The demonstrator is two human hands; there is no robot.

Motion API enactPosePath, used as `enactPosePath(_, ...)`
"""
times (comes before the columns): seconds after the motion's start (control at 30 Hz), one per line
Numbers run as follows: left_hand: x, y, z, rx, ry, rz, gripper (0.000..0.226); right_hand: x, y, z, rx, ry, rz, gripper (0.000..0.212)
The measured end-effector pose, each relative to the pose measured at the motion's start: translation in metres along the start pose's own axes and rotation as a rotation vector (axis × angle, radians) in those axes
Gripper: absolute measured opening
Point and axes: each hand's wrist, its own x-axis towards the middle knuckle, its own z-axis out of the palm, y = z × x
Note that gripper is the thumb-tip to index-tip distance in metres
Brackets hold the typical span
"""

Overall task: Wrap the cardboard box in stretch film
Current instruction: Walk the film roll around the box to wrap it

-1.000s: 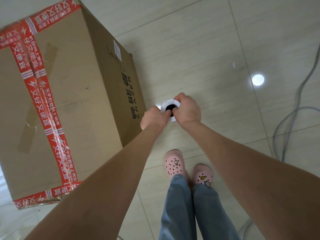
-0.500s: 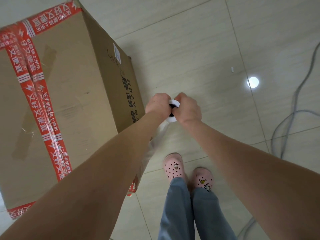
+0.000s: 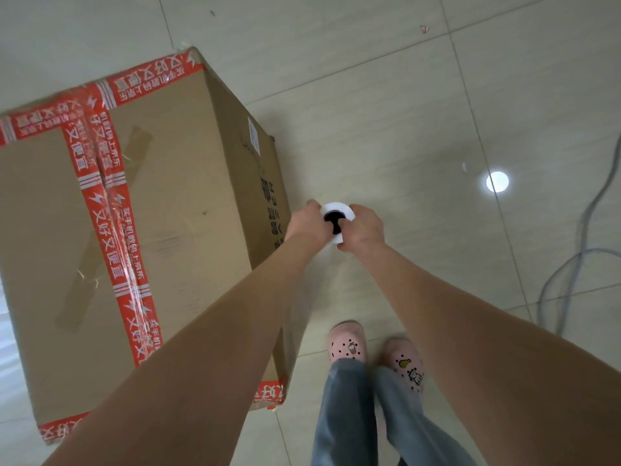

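A large cardboard box [image 3: 174, 203] sealed with red printed tape stands on the tiled floor at the left. Just right of its printed side I hold a white roll of stretch film [image 3: 337, 210] upright, its dark core hole facing me. My left hand [image 3: 308, 224] grips the roll's left side and my right hand [image 3: 364, 228] grips its right side. A thin clear sheet of film seems to run from the roll down along the box's near right corner, faintly visible below my left arm.
My feet in pink clogs [image 3: 347, 343] stand close to the box's near right corner. A grey cable [image 3: 584, 237] loops over the floor at the right edge. A bright light reflection [image 3: 497, 181] shines on the tiles.
The view has tilted so the box's far corner now shows. My hands with the roll stay beside the box's right side, the roll's top more exposed than half a second ago.
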Motion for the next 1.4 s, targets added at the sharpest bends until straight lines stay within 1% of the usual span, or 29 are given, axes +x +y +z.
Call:
enactPosePath(0.07, -0.001, 0.003, -0.004, 0.186, 0.012, 0.133, 0.046, 0.0, 0.002, 0.001, -0.009, -0.011, -0.01, 0.012)
enactPosePath(0.13, 0.001, 0.01, -0.005, 0.346, 0.013, 0.218, 0.051, -0.001, -0.001, 0.001, 0.003, -0.024, -0.024, 0.016)
enactPosePath(0.2, 0.005, 0.019, -0.007, 0.444, 0.005, 0.229, 0.044, 0.003, -0.005, -0.002, -0.013, -0.028, -0.032, 0.02)
enactPosePath(0.33, 0.017, 0.034, -0.02, 0.556, 0.036, 0.216, 0.019, 0.014, -0.021, -0.016, -0.17, -0.05, -0.084, 0.009)
enactPosePath(0.37, 0.019, 0.037, -0.024, 0.544, 0.039, 0.216, 0.018, 0.016, -0.024, -0.02, -0.214, -0.045, -0.094, 0.006)
enactPosePath(0.43, 0.024, 0.043, -0.03, 0.425, 0.051, 0.171, 0.02, 0.021, -0.034, -0.029, -0.263, -0.012, -0.111, 0.02)
enactPosePath(0.53, 0.027, 0.047, -0.036, 0.145, 0.108, 0.048, 0.018, 0.03, -0.052, -0.04, -0.361, 0.027, -0.159, 0.024)
enactPosePath(0.63, 0.026, 0.047, -0.036, -0.132, 0.183, -0.084, 0.014, 0.037, -0.072, -0.048, -0.487, 0.051, -0.246, 0.027)
enactPosePath(0.73, 0.028, 0.048, -0.035, -0.366, 0.223, -0.208, 0.015, 0.043, -0.086, -0.046, -0.509, 0.025, -0.256, 0.03)
enactPosePath(0.8, 0.03, 0.048, -0.037, -0.355, 0.21, -0.243, 0.019, 0.048, -0.09, -0.042, -0.484, 0.002, -0.205, 0.03)
enactPosePath(0.87, 0.033, 0.048, -0.04, -0.201, 0.18, -0.19, 0.023, 0.052, -0.09, -0.042, -0.452, -0.013, -0.16, 0.03)
enactPosePath(0.93, 0.036, 0.049, -0.045, 0.024, 0.172, -0.054, 0.028, 0.053, -0.089, -0.043, -0.473, -0.025, -0.168, 0.028)
enactPosePath(1.0, 0.043, 0.053, -0.049, 0.266, 0.192, 0.115, 0.032, 0.053, -0.09, -0.042, -0.531, -0.032, -0.23, 0.022)
enactPosePath(1.03, 0.046, 0.057, -0.051, 0.353, 0.199, 0.18, 0.033, 0.053, -0.091, -0.042, -0.559, -0.031, -0.268, 0.02)
enactPosePath(1.1, 0.054, 0.064, -0.056, 0.431, 0.202, 0.241, 0.031, 0.056, -0.096, -0.044, -0.602, -0.025, -0.343, 0.015)
enactPosePath(1.17, 0.06, 0.069, -0.061, 0.405, 0.212, 0.235, 0.025, 0.062, -0.1, -0.046, -0.623, -0.018, -0.409, 0.013)
enactPosePath(1.23, 0.066, 0.069, -0.066, 0.288, 0.222, 0.17, 0.016, 0.066, -0.102, -0.048, -0.61, 0.004, -0.434, 0.013)
enactPosePath(1.3, 0.07, 0.066, -0.069, 0.124, 0.239, 0.055, 0.011, 0.069, -0.105, -0.049, -0.552, 0.022, -0.359, 0.018)
enactPosePath(1.4, 0.073, 0.063, -0.071, -0.177, 0.271, -0.156, 0.01, 0.078, -0.11, -0.045, -0.391, -0.036, -0.133, 0.029)
